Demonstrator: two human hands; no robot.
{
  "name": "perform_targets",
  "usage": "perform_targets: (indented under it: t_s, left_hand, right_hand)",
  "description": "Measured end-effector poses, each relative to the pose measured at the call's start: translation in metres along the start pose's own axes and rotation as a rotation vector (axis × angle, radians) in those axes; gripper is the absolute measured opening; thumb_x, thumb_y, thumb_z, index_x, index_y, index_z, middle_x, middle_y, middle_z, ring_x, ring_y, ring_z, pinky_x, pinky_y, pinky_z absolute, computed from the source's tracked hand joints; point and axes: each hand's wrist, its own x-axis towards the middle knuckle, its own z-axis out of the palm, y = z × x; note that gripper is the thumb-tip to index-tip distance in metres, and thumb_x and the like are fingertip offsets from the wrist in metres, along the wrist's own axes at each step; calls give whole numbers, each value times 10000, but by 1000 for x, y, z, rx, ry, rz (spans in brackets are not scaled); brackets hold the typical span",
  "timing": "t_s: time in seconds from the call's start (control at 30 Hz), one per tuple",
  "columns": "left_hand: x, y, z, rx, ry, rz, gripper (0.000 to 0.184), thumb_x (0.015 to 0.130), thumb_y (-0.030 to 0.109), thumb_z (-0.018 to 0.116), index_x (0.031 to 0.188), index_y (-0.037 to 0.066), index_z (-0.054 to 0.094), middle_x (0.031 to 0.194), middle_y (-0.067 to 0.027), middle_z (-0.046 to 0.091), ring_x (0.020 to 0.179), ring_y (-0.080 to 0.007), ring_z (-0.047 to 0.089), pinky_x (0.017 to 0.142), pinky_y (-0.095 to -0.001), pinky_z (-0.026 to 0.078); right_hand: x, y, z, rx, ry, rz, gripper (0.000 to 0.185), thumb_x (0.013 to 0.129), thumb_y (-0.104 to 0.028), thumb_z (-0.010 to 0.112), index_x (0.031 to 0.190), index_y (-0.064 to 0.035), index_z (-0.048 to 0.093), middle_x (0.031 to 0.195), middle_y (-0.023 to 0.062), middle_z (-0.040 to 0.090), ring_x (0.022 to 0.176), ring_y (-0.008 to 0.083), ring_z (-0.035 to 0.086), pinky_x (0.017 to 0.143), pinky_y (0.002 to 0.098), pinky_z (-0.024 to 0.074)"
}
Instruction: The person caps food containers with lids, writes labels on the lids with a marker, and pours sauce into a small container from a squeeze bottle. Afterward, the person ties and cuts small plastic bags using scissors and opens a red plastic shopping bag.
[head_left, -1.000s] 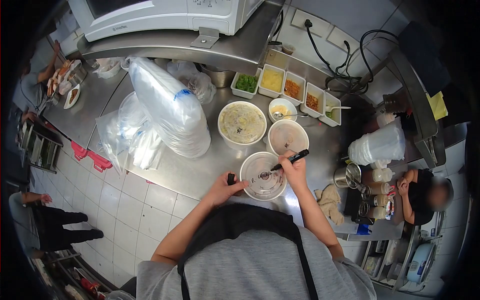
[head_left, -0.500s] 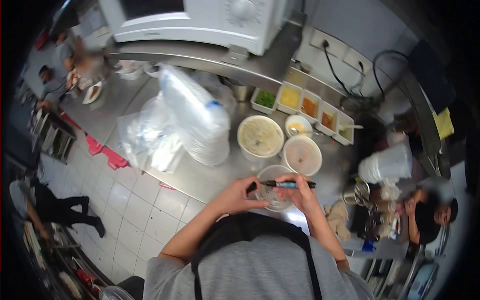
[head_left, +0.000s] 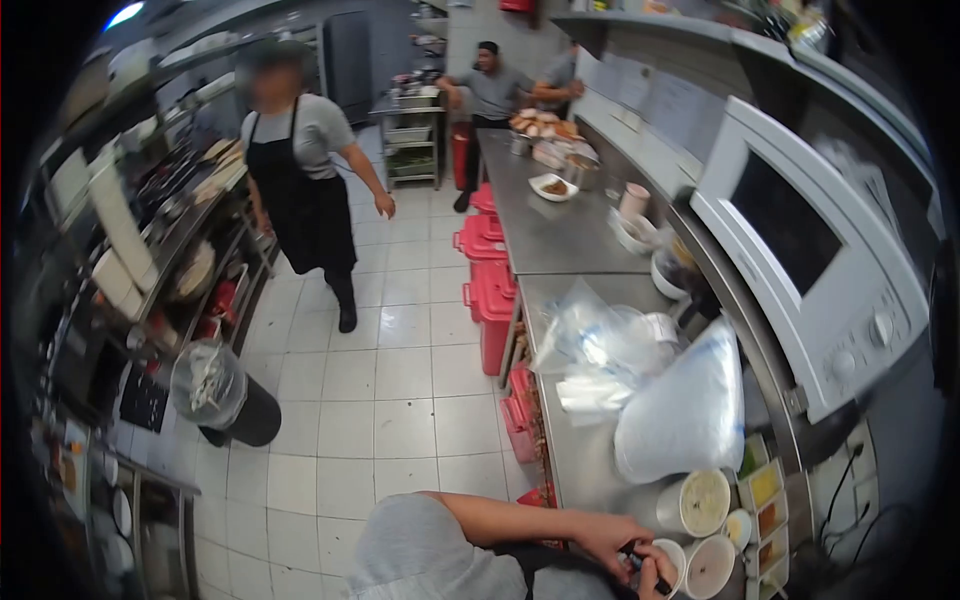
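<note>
At the lower right, both my hands are close together over the steel counter's front edge. My left hand (head_left: 608, 538) is closed on a dark piece that looks like the cap of a marker. Against it, my right hand (head_left: 655, 568) grips the marker (head_left: 662, 587), whose dark end sticks out below the fingers. Partly hidden behind my right hand is a round, open plastic tub (head_left: 676, 562). Beside it stand a tub of pinkish contents (head_left: 712, 566), a tub of pale yellowish food (head_left: 706, 502) and a small white cup (head_left: 738, 528).
White condiment containers (head_left: 768, 518) line the wall side. Stacked clear plastic lids or tubs in a bag (head_left: 685, 410) and loose plastic bags (head_left: 597, 345) lie farther along the counter. A microwave (head_left: 820, 250) sits above. Red bins (head_left: 490, 300), a lined trash bin (head_left: 245, 405) and an aproned person (head_left: 305, 180) stand left.
My view has swung left, from the counter to the kitchen aisle, so my hands now appear at the lower right. The marker and its cap remain in my hands.
</note>
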Motion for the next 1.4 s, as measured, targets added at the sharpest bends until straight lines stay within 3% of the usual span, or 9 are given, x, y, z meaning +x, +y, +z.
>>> perform_targets:
  t_s: [0.4,0.53,0.7,0.9,1.0,1.1,1.2,1.3,1.4]
  left_hand:
    - [-26,29,38,140,6,-200,544,598,269,795,960,25,471,880,-147,619,821,-327,603,716,-360,472]
    - [-3,27,88,76,-110,-164,557,652,243,791,1074,26,499,924,-123,615,878,-251,611,754,-341,470]
    - [32,40,135,-18,-127,-194,633,611,202,816,1114,42,467,1022,-75,517,1008,-191,502,874,-327,407]
    - [27,-68,86,642,599,-200,374,874,220,586,1160,6,473,1133,-119,508,1086,-238,467,952,-356,341]
    - [28,-98,90,-125,736,-543,410,919,284,513,1197,-14,470,1178,-135,514,1089,-234,498,937,-360,384]
    - [42,-88,106,-530,691,-524,453,935,320,471,1241,-13,447,1219,-139,507,1082,-235,530,912,-363,433]
    - [47,-106,103,-560,735,-567,469,932,320,477,1258,-14,434,1223,-148,508,1071,-249,547,899,-359,462]
    - [39,-126,95,-611,645,-510,468,937,322,466,1257,-19,435,1231,-146,501,1104,-243,522,937,-352,433]
    - [23,-121,113,-376,692,-499,462,943,315,451,1268,-13,440,1251,-142,486,1133,-224,479,965,-352,392]
  right_hand:
    - [-4,29,14,32,-133,-721,200,861,-97,463,861,36,612,842,144,625,798,218,604,742,312,468]
    - [-76,8,-17,-29,1,-392,163,858,-93,484,923,10,593,900,148,619,803,205,601,738,319,466]
    - [-182,11,-74,225,471,-122,99,816,-52,635,893,-45,573,824,1,587,770,51,529,692,218,424]
    - [-357,9,-162,312,1351,-351,157,871,-160,601,971,-46,558,640,2,537,553,83,515,546,230,436]
    - [-430,20,-209,242,1664,-556,221,928,-247,513,970,-38,566,593,-16,490,532,85,464,508,240,397]
    - [-468,55,-239,-149,1853,-124,236,934,-270,506,932,-45,577,603,-25,479,526,69,437,491,209,360]
    - [-465,89,-254,-593,1681,263,295,878,-279,566,877,16,564,664,163,586,588,263,570,559,364,444]
    - [-452,140,-273,-871,1473,333,278,877,-262,553,896,15,559,688,214,582,648,369,573,586,420,437]
    - [-435,122,-274,-701,1435,573,373,869,-342,513,980,9,573,842,271,600,818,456,570,677,511,439]
